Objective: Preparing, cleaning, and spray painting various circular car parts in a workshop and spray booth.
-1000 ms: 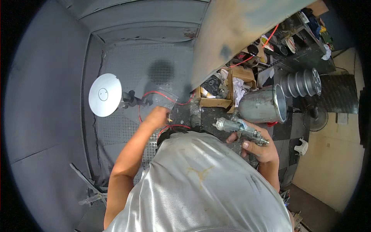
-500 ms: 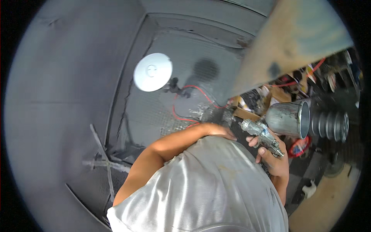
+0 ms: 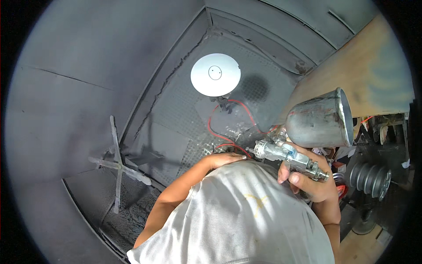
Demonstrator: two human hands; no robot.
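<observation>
My right hand (image 3: pixel 314 185) grips a silver spray gun (image 3: pixel 281 154), with a large dulled metal cup (image 3: pixel 316 121) tilted above it, its open rim facing right. My left hand (image 3: pixel 226 160) is at the front of my pale shirt (image 3: pixel 241 211), near waist level; its fingers are partly hidden there, and what they touch or hold is unclear. Beyond it stands a round white disc (image 3: pixel 213 81) on a dark support, with a red hose (image 3: pixel 244 108) looping on the floor.
Grey booth walls (image 3: pixel 74 110) surround a textured floor (image 3: pixel 176 101). A cross-shaped stand (image 3: pixel 118 163) is at left. At right are a tan panel (image 3: pixel 373 70), cluttered shelving (image 3: pixel 387 132) and grey ribbed cylinders (image 3: pixel 369 180), apparently stacked wheel rims.
My view has swung left, showing more of the left wall and stand. My left hand has moved in against my shirt front. The spray gun stays in my right hand.
</observation>
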